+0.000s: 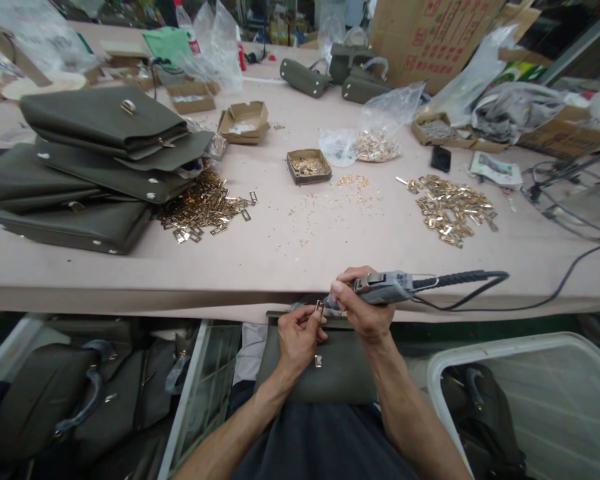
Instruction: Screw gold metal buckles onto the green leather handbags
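Observation:
An olive-green handbag lies on my lap below the table's front edge. My left hand pinches a small gold metal fitting at the bag's top edge. My right hand grips a grey corded electric screwdriver, with its tip against that fitting. A second gold fitting sits on the bag's front face.
The pink table carries stacked olive bags, piles of gold hardware, a small box of screws, plastic bags and cardboard boxes. The tool's cable trails right. Bins of bags stand left and right.

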Action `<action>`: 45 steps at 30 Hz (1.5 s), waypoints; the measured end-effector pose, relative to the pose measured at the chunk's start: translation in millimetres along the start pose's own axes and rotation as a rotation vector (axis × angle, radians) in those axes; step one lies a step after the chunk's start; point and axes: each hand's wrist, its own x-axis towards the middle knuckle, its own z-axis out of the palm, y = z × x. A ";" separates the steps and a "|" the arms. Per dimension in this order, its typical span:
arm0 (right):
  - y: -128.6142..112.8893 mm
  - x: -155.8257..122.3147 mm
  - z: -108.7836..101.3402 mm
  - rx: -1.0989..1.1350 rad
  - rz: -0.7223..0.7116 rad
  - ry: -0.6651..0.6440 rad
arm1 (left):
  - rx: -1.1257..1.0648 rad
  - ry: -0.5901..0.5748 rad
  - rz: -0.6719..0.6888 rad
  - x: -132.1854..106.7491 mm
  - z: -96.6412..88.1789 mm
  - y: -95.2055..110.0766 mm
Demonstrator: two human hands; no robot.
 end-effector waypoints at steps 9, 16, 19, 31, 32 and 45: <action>-10.6 2.8 3.0 -0.163 -0.053 -0.219 | 0.049 -0.047 0.041 0.0 -6.2 -6.7; -5.0 5.2 3.7 -0.161 -0.051 -0.219 | 0.100 -0.087 0.056 3.2 -8.8 -8.5; -1.8 5.0 4.8 -0.149 -0.020 -0.139 | 0.093 -0.090 0.035 3.5 -7.8 -5.3; -41.9 5.3 38.8 -0.130 -0.116 0.335 | 0.127 -0.079 0.000 0.8 -5.3 -7.9; -46.4 13.7 37.7 -0.075 -0.158 0.354 | 0.112 -0.072 -0.002 0.6 -5.6 -8.1; 0.2 158.6 -49.5 0.512 -0.002 0.722 | 0.022 -0.077 0.036 4.4 -10.9 -15.4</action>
